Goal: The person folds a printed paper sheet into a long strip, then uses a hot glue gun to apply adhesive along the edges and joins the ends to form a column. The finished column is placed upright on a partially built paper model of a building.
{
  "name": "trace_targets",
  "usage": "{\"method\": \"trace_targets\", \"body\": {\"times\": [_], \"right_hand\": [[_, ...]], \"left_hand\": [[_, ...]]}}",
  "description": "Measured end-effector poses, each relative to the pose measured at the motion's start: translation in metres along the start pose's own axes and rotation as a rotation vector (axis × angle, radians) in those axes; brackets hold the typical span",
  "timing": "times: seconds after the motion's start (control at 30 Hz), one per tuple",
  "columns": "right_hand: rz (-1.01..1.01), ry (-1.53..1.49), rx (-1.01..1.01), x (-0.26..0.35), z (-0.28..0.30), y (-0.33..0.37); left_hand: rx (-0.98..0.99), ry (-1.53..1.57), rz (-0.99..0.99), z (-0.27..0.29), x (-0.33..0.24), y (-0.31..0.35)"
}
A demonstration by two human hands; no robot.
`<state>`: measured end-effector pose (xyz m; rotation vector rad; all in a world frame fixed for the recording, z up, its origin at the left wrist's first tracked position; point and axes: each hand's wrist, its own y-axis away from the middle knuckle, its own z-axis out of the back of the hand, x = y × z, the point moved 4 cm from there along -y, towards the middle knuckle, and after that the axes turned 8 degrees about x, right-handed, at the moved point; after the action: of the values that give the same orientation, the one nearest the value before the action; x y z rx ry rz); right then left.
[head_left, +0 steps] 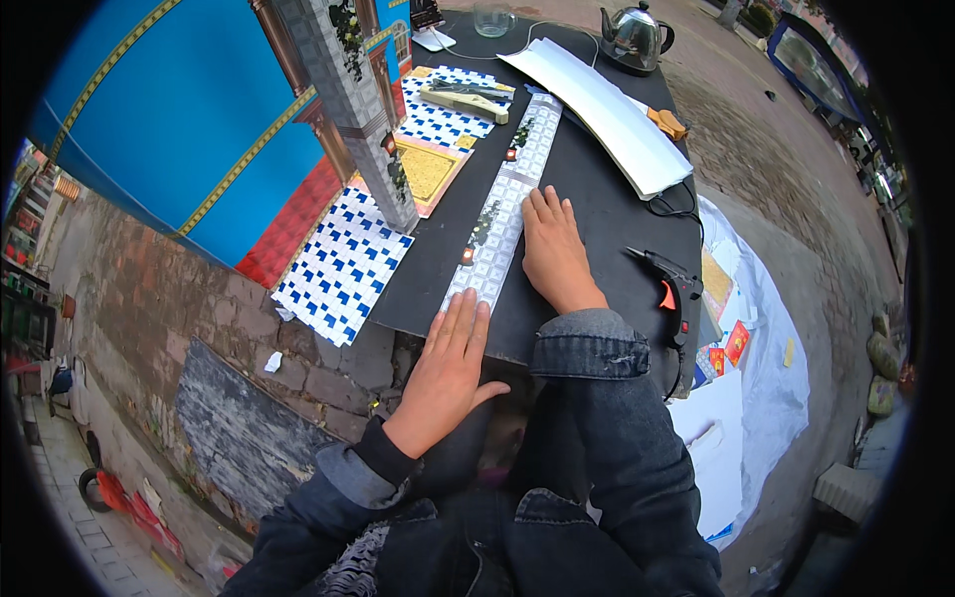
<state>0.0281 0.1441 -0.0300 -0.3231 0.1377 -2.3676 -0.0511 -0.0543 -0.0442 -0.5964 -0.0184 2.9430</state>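
With fingers straight and nearly together on the left hand, slightly apart on the right hand, gripping nothing, resting on the long, pale-grey, tile-printed strip on the black desk: left at its near end, right along its right edge. Probably best to press lightly and evenly, avoiding skew or creases. Left of the strip, a tall grey stone-patterned column; right of the strip, a black, red-triggered glue gun.
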Motion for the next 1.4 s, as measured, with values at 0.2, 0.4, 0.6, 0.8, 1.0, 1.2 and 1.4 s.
{"method": "trace_targets", "body": {"times": [0.2,0.4,0.6,0.8,1.0,1.2,1.4], "right_hand": [[0.126,0.071,0.012,0.014,-0.014,0.036],[0.206,0.022,0.084,0.057,0.005,0.095],[0.274,-0.082,0.126,0.087,0.017,0.146],[0.300,-0.138,0.258,0.090,0.043,0.169],[-0.057,-0.636,-0.191,0.042,0.085,0.177],[-0.240,-0.755,-0.152,0.033,0.064,0.169],[-0.273,-1.004,-0.210,0.017,0.061,0.148]], "left_hand": [[-0.004,0.002,-0.002,0.000,-0.001,0.000],[-0.025,0.006,0.027,0.001,-0.004,-0.001],[-0.040,0.088,0.005,-0.001,0.002,-0.001],[0.193,0.230,-0.054,0.024,0.012,-0.003],[-0.130,0.313,0.075,0.067,0.020,-0.042],[-0.130,-0.038,0.405,0.037,0.029,-0.110],[-0.258,0.212,0.343,0.037,0.045,-0.101]]}}
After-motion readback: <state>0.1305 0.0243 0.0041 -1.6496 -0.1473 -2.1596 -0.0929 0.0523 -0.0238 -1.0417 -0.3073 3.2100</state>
